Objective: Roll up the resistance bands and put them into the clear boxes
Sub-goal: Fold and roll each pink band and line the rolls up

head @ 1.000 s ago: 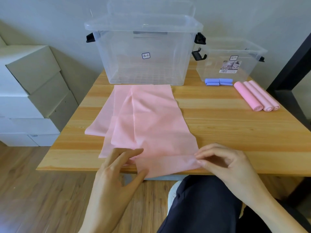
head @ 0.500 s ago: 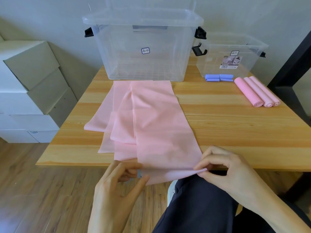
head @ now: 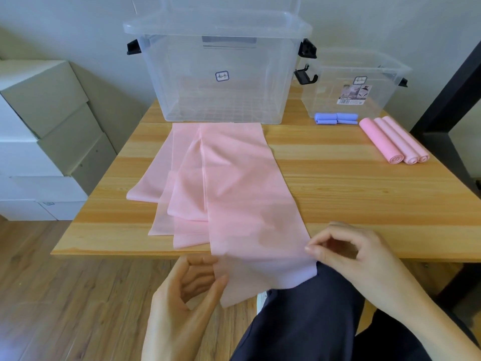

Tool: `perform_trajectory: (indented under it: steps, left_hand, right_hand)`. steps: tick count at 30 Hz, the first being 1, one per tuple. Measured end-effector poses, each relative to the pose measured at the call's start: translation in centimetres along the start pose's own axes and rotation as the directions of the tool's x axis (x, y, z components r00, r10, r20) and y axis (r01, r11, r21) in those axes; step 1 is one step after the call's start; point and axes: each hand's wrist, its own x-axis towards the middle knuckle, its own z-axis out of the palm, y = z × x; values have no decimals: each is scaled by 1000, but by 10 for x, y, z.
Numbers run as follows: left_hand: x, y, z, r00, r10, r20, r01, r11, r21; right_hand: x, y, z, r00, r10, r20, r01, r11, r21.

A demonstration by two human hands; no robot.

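Head view: pink band point(head: 242, 204) hangs between both grips.

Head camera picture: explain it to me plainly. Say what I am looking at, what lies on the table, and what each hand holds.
No machine here: a camera on a person's head looks down at their two bare hands. On the wooden table lie flat pink resistance bands, three rolled pink bands and a rolled blue band. Behind stand a large clear plastic box and a small clear plastic box. The left hand and right hand each pinch a side of the top band's near end, which hangs off the table's edge.
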Motion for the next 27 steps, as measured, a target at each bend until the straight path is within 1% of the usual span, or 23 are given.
perform_trajectory:
  steps: [3, 6, 10, 14, 19, 21, 24, 27]
  left_hand:
    - [5, 8, -7, 1000, 29, 10, -30, 996, 86]
    - [15, 21, -14, 999, 22, 24, -25, 995, 99]
    - [33, 41, -13, 992, -33, 125, 29, 999, 35]
    - [64, 58, -11, 974, -111, 199, 90, 990, 108]
    - [114, 72, -12, 956, -175, 233, 131, 972, 193]
    - [133, 74, -13, 953, -201, 227, 153, 965, 211]
    - [158, 74, -14, 940, -266, 215, 231, 957, 173]
    - [179, 74, -11, 921, -318, 225, 304, 948, 95]
  right_hand:
    - [11, 2, -3, 999, 13, -49, -12, 1000, 11]
    - [31, 1, -5, 995, 32, -100, -31, 999, 12]
    - [70, 8, -3, 985, 61, -159, -65, 998, -19]
    - [105, 14, 1, 972, 89, -217, -102, 993, -53]
    - [141, 16, 9, 969, 90, -228, -126, 980, -151]
    - [152, 15, 11, 967, 88, -238, -131, 976, -175]
    - [167, 13, 16, 964, 91, -249, -147, 966, -213]
    - [182, 14, 20, 958, 101, -268, -175, 948, -267]
